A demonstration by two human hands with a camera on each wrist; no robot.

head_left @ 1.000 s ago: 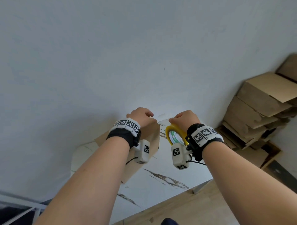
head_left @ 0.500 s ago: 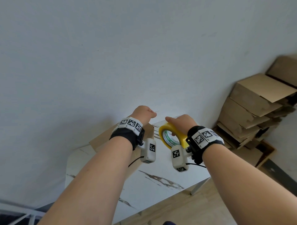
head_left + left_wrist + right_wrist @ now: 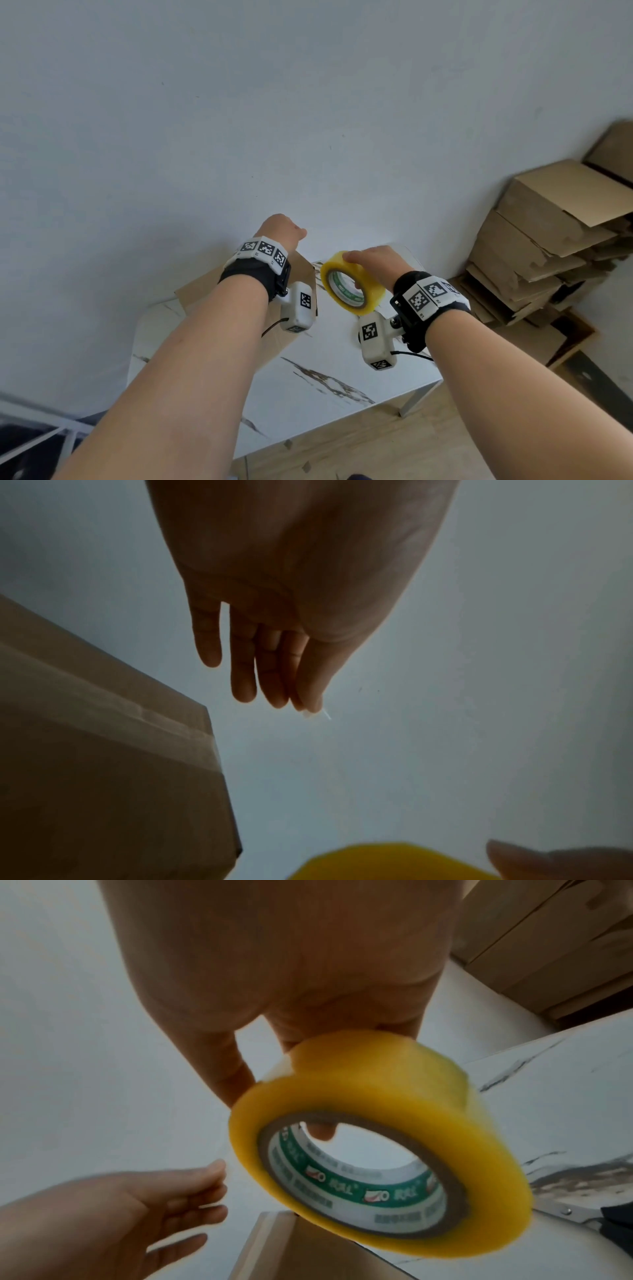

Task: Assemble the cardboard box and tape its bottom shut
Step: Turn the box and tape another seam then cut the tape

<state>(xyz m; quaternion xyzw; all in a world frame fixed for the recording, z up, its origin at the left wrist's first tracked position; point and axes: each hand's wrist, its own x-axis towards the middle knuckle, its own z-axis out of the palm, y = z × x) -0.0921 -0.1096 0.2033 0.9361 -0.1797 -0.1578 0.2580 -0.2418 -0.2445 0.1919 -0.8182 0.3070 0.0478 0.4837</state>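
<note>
A brown cardboard box (image 3: 202, 294) stands on the white marbled table (image 3: 329, 397), mostly hidden under my left forearm. In the left wrist view a strip of clear tape runs along the seam of the box (image 3: 103, 777). My left hand (image 3: 284, 233) hovers above the box with its fingers (image 3: 243, 685) straight and holds nothing; a small pale sliver shows at the thumb tip. My right hand (image 3: 363, 270) grips a yellow tape roll (image 3: 352, 284), held tilted just right of the box. The thumb lies on the outside of the roll (image 3: 377, 1150) and a finger hooks through its core.
A pile of flattened and folded cardboard boxes (image 3: 548, 246) leans against the wall at the right, with more cardboard on the wooden floor (image 3: 376, 442) below it. A plain grey wall (image 3: 274, 120) rises behind the table. A white metal frame (image 3: 41, 435) shows at lower left.
Both hands were curled close together at the box's top edge. Now they are apart: the left has risen and opened, the right has drawn the tape roll right and tilted it.
</note>
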